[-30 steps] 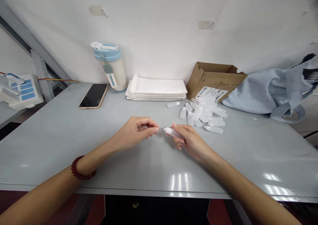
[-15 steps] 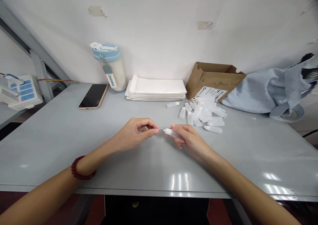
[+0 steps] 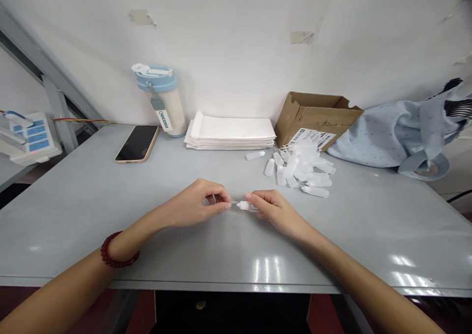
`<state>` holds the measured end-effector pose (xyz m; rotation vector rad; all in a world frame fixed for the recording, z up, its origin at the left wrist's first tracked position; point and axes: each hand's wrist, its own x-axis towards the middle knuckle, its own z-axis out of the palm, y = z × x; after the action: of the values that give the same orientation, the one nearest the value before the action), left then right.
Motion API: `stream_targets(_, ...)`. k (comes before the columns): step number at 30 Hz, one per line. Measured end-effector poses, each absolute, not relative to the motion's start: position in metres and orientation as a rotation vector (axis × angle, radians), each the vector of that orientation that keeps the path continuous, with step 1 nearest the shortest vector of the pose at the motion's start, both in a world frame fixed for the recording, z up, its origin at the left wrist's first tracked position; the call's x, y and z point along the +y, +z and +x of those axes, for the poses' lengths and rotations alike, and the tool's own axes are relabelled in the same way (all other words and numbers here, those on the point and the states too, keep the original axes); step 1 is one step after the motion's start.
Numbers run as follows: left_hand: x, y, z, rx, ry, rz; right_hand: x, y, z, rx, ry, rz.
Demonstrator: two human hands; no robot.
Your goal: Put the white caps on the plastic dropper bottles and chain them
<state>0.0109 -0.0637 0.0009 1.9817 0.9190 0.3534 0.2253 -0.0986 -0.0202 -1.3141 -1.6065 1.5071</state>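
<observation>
My right hand (image 3: 275, 208) grips a small clear squeeze bottle (image 3: 244, 205) with a white nozzle, lying nearly level and pointing left. At the nozzle's front is a thin, needle-like piece (image 3: 233, 203). The thumb and forefinger of my left hand (image 3: 206, 202) pinch its far end; whether it is joined to the nozzle I cannot tell. Both hands are just above the grey table (image 3: 177, 255). Beyond my right hand lies a loose pile of similar small translucent bottles (image 3: 304, 169), with one bottle (image 3: 255, 155) apart on its left.
Behind the pile stands an open cardboard box (image 3: 317, 120), with a light blue cloth bag (image 3: 383, 135) to its right. White padded envelopes (image 3: 232, 130) are stacked by the wall. A tumbler (image 3: 165, 103) and a phone (image 3: 137, 143) occupy the back left; a power strip (image 3: 35, 139) is farther left.
Both hands have shifted slightly toward me and to the left with the bottle between them. The bottle has turned closer to level; both grips persist.
</observation>
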Motion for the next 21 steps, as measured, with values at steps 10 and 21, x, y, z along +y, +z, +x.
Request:
stream_targets(10, -0.0665, 0.0003, 0.0132, 0.859, 0.309, 2.017, -0.1, -0.0223, 0.2244, -1.688, 1.476, -1.335)
stream_targets(21, -0.0699, -0.0043, 0.0147, 0.875, 0.346, 2.078, -0.1026, -0.0262, 0.2191, -1.8, 1.299, -1.379)
